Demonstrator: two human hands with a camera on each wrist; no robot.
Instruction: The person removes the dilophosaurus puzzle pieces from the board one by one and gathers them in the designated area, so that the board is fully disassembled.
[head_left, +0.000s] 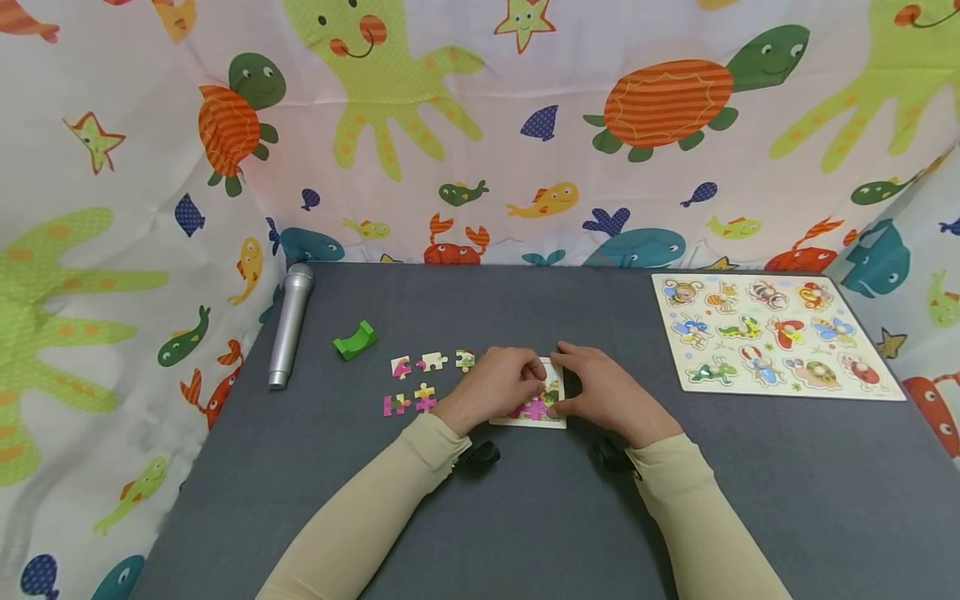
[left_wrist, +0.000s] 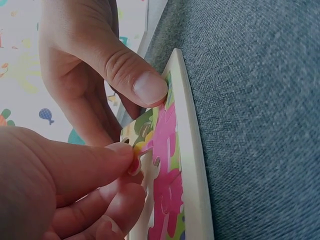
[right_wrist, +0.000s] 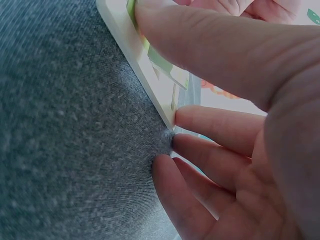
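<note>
A small jigsaw board point(head_left: 553, 422) with a pale frame lies between the hands, partly filled with pink and green pieces. My left hand point(head_left: 495, 383) pinches a jigsaw piece point(left_wrist: 135, 164) with some red and yellow between thumb and forefinger, over the board's picture. My right hand point(head_left: 611, 396) is at the board's right side. Its thumb presses on the pieces, and a fingertip touches the edge near the corner. In the right wrist view, a green-and-white piece point(right_wrist: 170, 70) sits tilted above the board. Several loose jigsaw pieces point(head_left: 401, 367) lie left of the left hand.
A green curved block point(head_left: 356, 341) lies behind the loose pieces. Farther left is a silver microphone-like cylinder point(head_left: 291, 325). At the back right lies a large board point(head_left: 787, 388) of insect pictures. A printed cloth point(head_left: 480, 100) hangs behind the grey table point(head_left: 525, 517).
</note>
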